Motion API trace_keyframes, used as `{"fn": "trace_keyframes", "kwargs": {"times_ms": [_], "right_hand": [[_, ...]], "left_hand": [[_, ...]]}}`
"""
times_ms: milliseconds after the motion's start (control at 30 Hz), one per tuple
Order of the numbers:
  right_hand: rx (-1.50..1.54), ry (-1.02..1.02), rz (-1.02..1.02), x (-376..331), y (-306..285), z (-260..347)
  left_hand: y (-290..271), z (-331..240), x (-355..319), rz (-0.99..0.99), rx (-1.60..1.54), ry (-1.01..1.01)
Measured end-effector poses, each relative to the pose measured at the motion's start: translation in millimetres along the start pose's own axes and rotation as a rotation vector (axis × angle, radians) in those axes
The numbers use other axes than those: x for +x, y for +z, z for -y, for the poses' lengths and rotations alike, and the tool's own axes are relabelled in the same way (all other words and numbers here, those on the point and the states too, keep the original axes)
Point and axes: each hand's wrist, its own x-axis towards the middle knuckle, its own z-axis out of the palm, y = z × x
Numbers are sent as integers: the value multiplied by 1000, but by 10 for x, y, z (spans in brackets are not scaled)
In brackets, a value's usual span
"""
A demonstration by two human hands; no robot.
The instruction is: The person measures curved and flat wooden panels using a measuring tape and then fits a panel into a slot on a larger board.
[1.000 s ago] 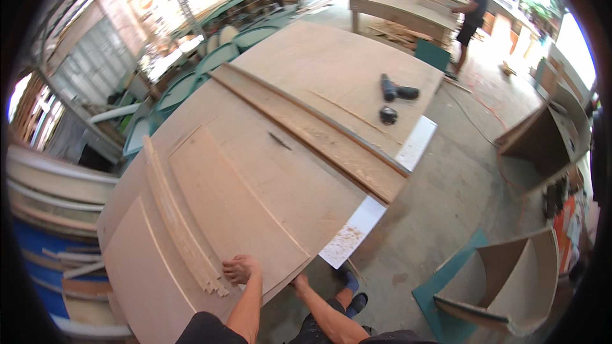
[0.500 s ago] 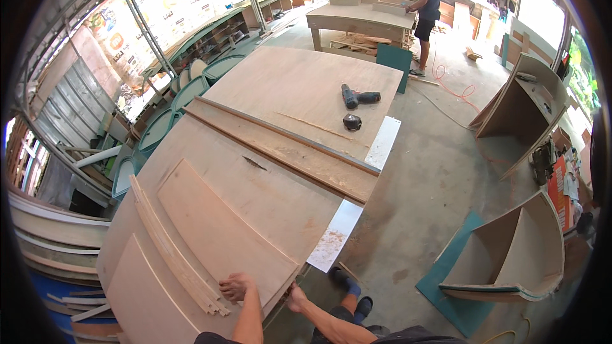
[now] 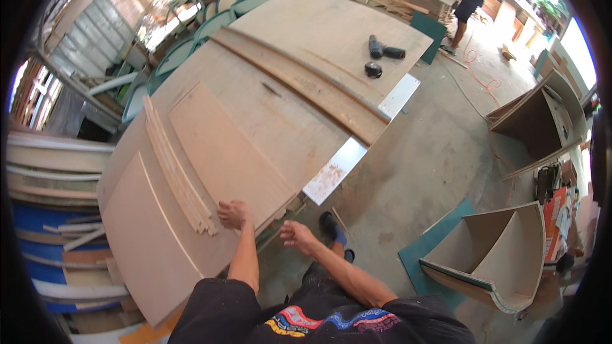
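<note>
Spanning the concrete floor (image 3: pixel 421 172), a plywood workbench (image 3: pixel 274 108) dominates the workshop.

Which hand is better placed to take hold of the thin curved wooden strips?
Left. The left hand rests at the near ends of the curved wooden strips; the right hand hangs off the panel edge.
</note>
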Motion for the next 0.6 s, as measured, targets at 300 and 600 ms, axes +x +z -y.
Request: {"fn": "trace_keyframes", "kwargs": {"times_ms": [300, 600], "right_hand": [[45, -268, -188, -253, -458, -138], [94, -550, -524, -2640, -1621, 185]], "left_hand": [[-521, 59, -1573, -139, -45, 173], [-908, 862, -1721, 594, -1095, -241]]}}
